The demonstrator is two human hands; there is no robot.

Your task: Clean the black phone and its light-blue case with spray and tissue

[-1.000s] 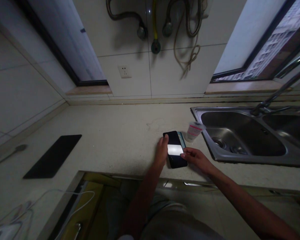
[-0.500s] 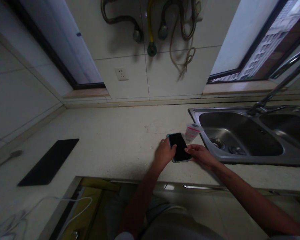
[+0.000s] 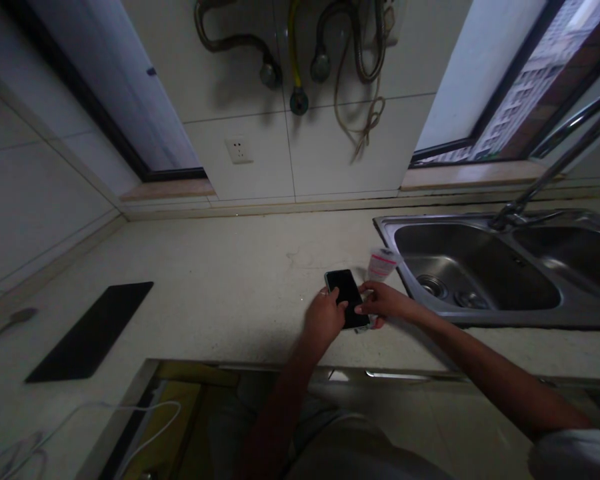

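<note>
A smooth black face is presented by the phone [image 3: 351,289]. The cup [image 3: 381,265] is made of translucent plastic, the sink [image 3: 480,257] of shiny metal. At left, the dark sheet [image 3: 93,332] is finished matt.

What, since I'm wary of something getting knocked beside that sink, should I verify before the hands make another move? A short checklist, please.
1. Left hand on the smartphone: ok, gripping its left side.
2. Right hand on the smartphone: ok, at its right side.
3. Smartphone clear of the sink: ok, over the countertop.
4. Plastic cup well away from the right hand: not ok, it stands just beyond it, by the sink's edge.
5. Smartphone raised or resting on the countertop: cannot tell from this angle.
</note>
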